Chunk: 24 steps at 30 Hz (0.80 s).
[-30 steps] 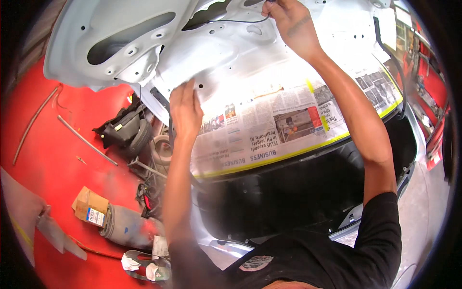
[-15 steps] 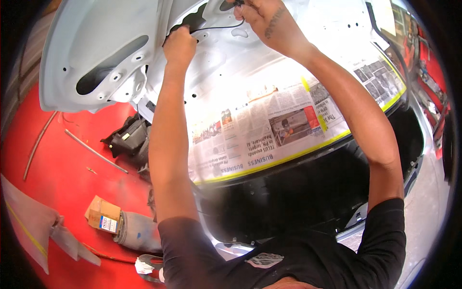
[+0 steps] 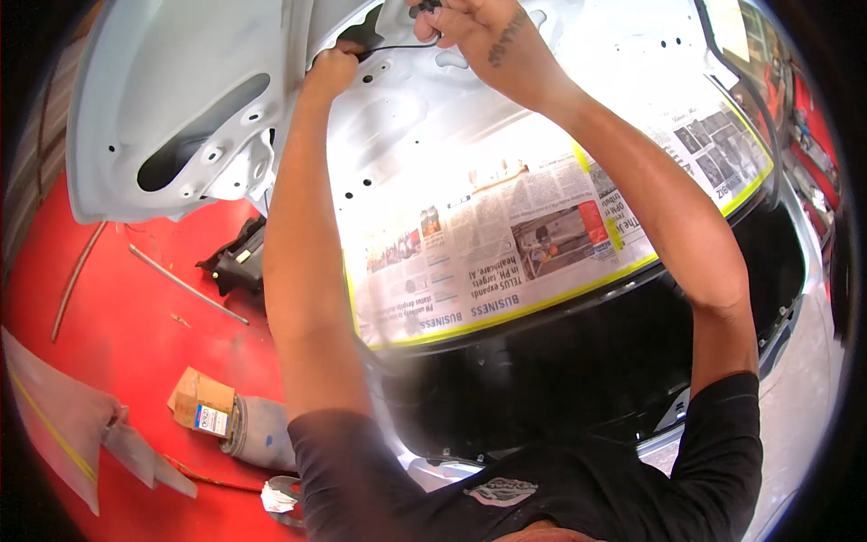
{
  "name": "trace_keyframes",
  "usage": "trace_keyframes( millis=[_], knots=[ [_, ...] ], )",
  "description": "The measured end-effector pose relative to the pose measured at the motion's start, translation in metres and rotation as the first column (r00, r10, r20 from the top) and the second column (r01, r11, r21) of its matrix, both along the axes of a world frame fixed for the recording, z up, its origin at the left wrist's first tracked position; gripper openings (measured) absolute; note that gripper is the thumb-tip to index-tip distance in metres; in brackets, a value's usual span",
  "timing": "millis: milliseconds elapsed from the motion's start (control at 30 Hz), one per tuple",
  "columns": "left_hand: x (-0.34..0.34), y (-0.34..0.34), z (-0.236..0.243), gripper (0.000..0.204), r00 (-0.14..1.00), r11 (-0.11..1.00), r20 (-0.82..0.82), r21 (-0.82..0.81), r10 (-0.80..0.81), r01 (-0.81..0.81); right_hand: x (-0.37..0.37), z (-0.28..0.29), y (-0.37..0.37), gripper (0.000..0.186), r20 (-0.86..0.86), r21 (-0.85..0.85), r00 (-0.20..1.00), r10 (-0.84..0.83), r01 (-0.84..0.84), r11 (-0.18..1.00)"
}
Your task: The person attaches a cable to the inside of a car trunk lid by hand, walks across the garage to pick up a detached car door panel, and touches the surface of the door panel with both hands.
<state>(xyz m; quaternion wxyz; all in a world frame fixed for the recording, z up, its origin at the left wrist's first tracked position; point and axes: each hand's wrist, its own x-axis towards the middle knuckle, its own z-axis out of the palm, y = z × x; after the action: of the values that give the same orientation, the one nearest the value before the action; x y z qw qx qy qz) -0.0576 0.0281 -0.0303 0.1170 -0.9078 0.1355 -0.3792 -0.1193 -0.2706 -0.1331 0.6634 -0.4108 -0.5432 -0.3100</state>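
Your right hand [image 3: 497, 45] has its fingers together on a small black fitting [image 3: 423, 8]; just below that grip, the thin black cable [image 3: 402, 46] runs leftward toward your left hand [image 3: 332, 72], whose hidden fingertips, at the panel opening [image 3: 368, 32], leave its hold uncertain. The cable should handle as light and flexible, best pinched near the fitting.

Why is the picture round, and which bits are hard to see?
In the head view, the fisheye lens bends edges and leaves black corners; glare whitens part of the metal panel above the newspaper; the dark opening below shows little detail.
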Motion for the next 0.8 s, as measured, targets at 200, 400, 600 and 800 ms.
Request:
trace_keyframes(
  millis=[200,400,600,800],
  knots=[
    [0.007,-0.012,-0.001,0.032,0.984,0.974,-0.137,-0.179,0.116,-0.139,0.003,-0.004,-0.004,0.023,-0.048,-0.003,0.996,0.076,-0.076,0.997],
    [0.021,-0.001,0.005,0.03,0.987,0.968,-0.072,0.22,0.143,-0.124,0.009,-0.005,0.004,0.029,-0.022,0.023,0.991,0.13,-0.13,0.991],
    [0.028,0.02,0.008,0.024,0.998,0.926,0.046,0.376,0.034,-0.049,-0.002,0.0,0.0,0.031,-0.037,0.004,0.996,0.078,-0.078,0.997],
    [0.026,-0.007,0.0,0.024,0.967,0.907,-0.241,-0.42,-0.084,-0.026,0.007,-0.004,-0.008,0.031,-0.051,-0.042,0.998,0.02,-0.022,0.999]
  ],
)
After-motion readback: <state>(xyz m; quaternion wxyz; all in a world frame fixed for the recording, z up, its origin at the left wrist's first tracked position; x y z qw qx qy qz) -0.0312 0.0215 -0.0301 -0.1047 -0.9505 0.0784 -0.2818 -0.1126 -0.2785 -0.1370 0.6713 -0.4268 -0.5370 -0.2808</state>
